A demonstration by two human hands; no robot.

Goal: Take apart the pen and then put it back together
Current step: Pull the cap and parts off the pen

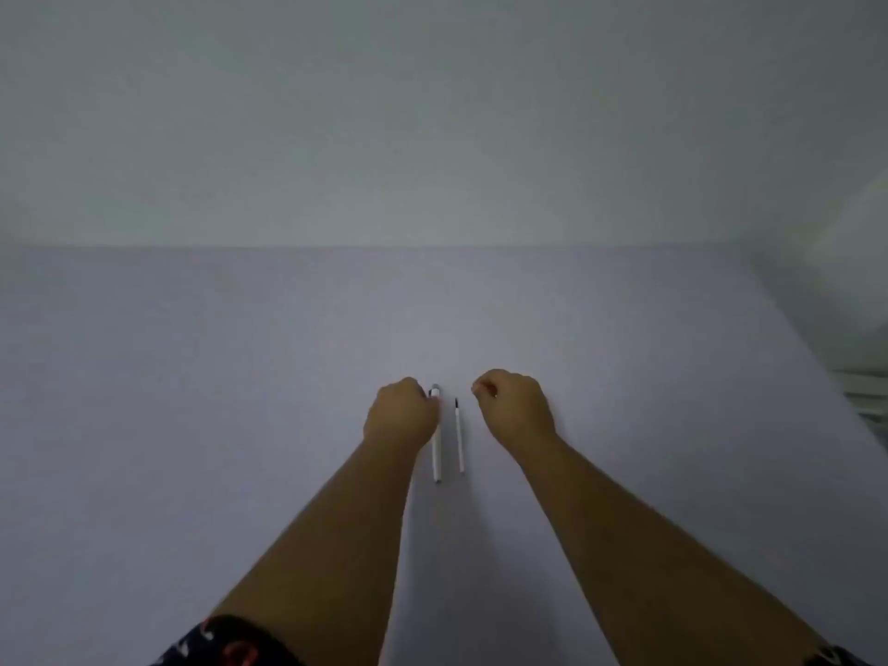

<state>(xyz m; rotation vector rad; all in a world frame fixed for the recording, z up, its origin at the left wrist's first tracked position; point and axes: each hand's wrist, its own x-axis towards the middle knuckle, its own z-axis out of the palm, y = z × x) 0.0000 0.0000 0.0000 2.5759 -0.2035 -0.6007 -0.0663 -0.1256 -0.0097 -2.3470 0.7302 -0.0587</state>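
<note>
On the pale table (240, 377), well in from its edges, the left hand (401, 415) pinches the upper end of the white pen barrel (436, 454), the right hand (514, 408) is curled loosely shut holding nothing I can make out, and the thin refill (459, 437) lies between them.

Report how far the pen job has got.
Done: the pen is apart. The white plastic pen barrel and the thin white refill with a dark tip lie side by side on the pale table. In hand: the left hand touches the barrel; the right hand is curled, contents unclear. Left: reassembly.
</note>
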